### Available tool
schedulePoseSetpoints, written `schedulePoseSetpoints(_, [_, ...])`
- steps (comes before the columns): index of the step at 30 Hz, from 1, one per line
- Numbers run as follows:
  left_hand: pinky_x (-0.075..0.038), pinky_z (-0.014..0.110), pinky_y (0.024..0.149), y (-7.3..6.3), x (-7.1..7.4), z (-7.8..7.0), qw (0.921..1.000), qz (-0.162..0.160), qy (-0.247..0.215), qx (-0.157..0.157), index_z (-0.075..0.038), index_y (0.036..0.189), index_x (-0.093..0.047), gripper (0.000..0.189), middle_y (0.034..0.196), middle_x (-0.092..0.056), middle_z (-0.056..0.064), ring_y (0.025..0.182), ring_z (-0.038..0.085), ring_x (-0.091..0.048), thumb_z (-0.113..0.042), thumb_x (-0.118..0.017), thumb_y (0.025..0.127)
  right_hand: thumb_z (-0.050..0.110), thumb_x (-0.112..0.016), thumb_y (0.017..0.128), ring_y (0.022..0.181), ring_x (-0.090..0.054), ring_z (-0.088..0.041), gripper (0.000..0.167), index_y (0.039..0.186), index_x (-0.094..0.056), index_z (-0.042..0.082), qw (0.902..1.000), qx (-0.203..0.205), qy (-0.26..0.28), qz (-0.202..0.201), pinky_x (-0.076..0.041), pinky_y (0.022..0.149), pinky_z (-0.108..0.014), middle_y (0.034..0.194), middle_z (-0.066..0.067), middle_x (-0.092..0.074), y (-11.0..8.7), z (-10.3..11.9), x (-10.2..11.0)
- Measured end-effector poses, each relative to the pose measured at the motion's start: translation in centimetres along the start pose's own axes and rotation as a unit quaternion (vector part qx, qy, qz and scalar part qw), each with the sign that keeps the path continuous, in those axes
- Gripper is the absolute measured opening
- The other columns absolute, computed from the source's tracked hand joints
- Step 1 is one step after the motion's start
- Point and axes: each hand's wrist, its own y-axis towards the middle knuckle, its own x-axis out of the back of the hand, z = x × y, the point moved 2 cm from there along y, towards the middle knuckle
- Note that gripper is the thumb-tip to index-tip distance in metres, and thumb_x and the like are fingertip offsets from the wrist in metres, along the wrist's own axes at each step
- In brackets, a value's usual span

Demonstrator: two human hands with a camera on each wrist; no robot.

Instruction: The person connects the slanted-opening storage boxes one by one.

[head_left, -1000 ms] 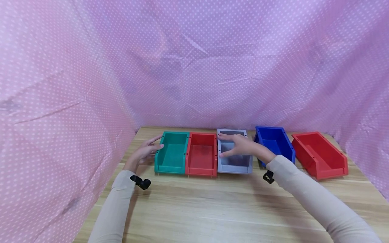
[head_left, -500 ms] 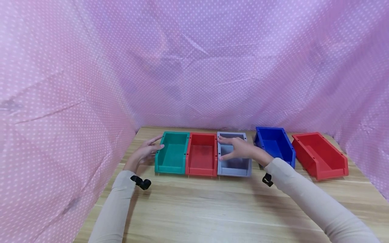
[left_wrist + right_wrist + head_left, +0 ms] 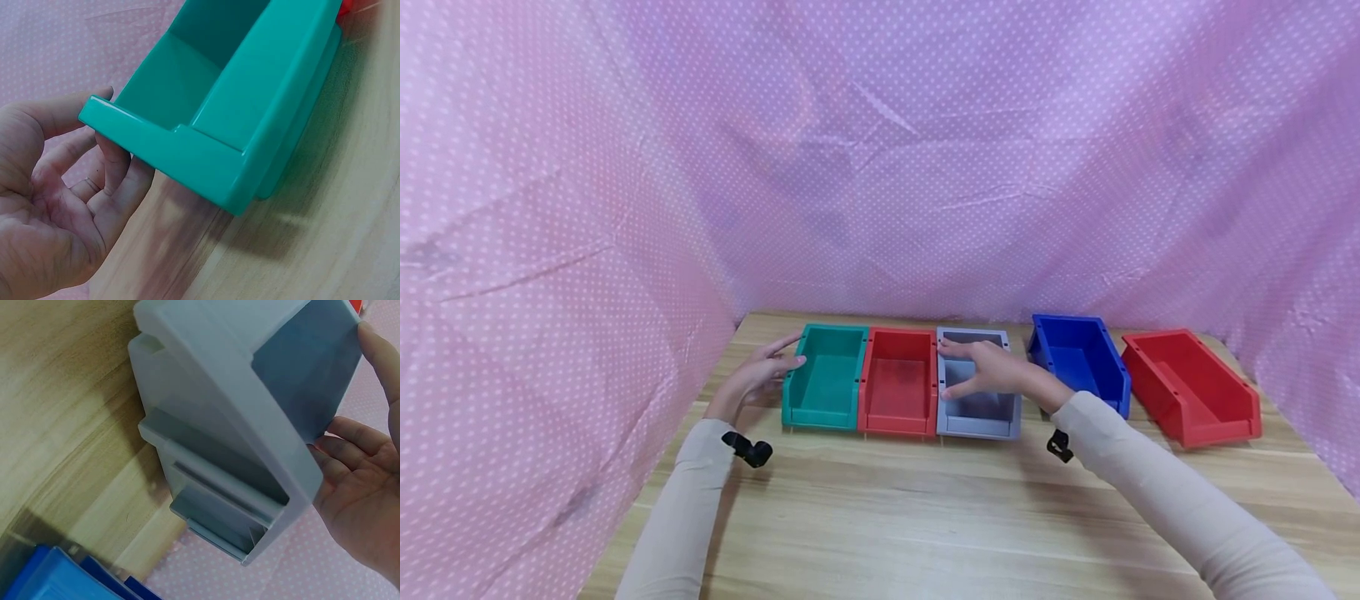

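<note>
In the head view, my left hand (image 3: pixel 754 379) is at the outer side of the green storage bin (image 3: pixel 826 375). Its thumb lies over the bin's rim, and the bent fingers are against the outside. The left wrist view has this grip on the green bin (image 3: pixel 162 137) up close. Across the grey storage bin (image 3: pixel 973 425) reaches my right hand (image 3: pixel 992 367), holding its left rim with spread thumb and fingers. Some fingertips hide behind the grey bin's edge (image 3: pixel 231 406) in the right wrist view. A red bin (image 3: pixel 898 383) stands between these two, side by side with both.
To the right stand a blue bin (image 3: pixel 1075 358) and a second red bin (image 3: pixel 1195 383), both angled. All sit on a wooden table (image 3: pixel 880 517). Pink dotted cloth (image 3: pixel 880 167) hangs behind and at the sides.
The grey bin has shifted slightly toward the person, with my right hand moving along with it. Its front is now about level with the red bin's. My left hand has stayed at the green bin.
</note>
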Motion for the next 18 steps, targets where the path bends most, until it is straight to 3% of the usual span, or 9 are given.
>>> schedulePoseSetpoints(3, [-0.044,0.053,0.113,-0.04,-0.09,-0.06,1.0,0.003,0.002,-0.005,-0.026,0.164,-0.021,0.071,0.165,-0.022,0.027,0.143,0.046,-0.042,-0.024,-0.06,0.104,0.045,-0.083,0.084,0.119,-0.064,-0.035,0.09,0.155,-0.043,0.007,1.0,-0.001,0.0,-0.001,-0.042,0.114,-0.054,0.164,-0.014,-0.032,-0.06,0.0,-0.11])
schedulePoseSetpoints(7, [-0.042,0.054,0.114,0.0,-0.07,0.09,1.0,0.004,-0.002,-0.002,-0.027,0.164,-0.022,0.071,0.165,-0.025,0.025,0.144,0.045,-0.041,-0.025,-0.06,0.104,0.045,-0.084,0.083,0.146,-0.042,-0.035,0.09,0.155,-0.043,0.008,1.0,-0.002,-0.002,-0.002,-0.041,0.115,-0.054,0.164,-0.013,-0.034,-0.1,-0.03,-0.27])
schedulePoseSetpoints(12, [-0.037,0.057,0.117,-0.08,-0.04,0.2,1.0,0.008,0.002,-0.004,-0.027,0.164,-0.022,0.071,0.165,-0.025,0.024,0.146,0.044,-0.038,-0.026,-0.06,0.104,0.043,-0.084,0.083,0.149,-0.036,-0.036,0.09,0.154,-0.043,0.005,1.0,0.002,-0.004,0.002,-0.039,0.116,-0.054,0.163,-0.013,-0.034,-0.23,0.02,-0.42])
schedulePoseSetpoints(18, [-0.045,0.052,0.112,0.03,0.13,0.04,1.0,0.001,0.007,-0.001,-0.028,0.164,-0.022,0.072,0.162,-0.032,0.025,0.14,0.042,-0.047,-0.028,-0.061,0.104,0.043,-0.084,0.083,0.151,-0.032,-0.035,0.091,0.155,-0.042,0.006,0.9999,-0.007,0.003,0.007,-0.037,0.118,-0.054,0.165,-0.012,-0.032,0.08,0.08,-0.39])
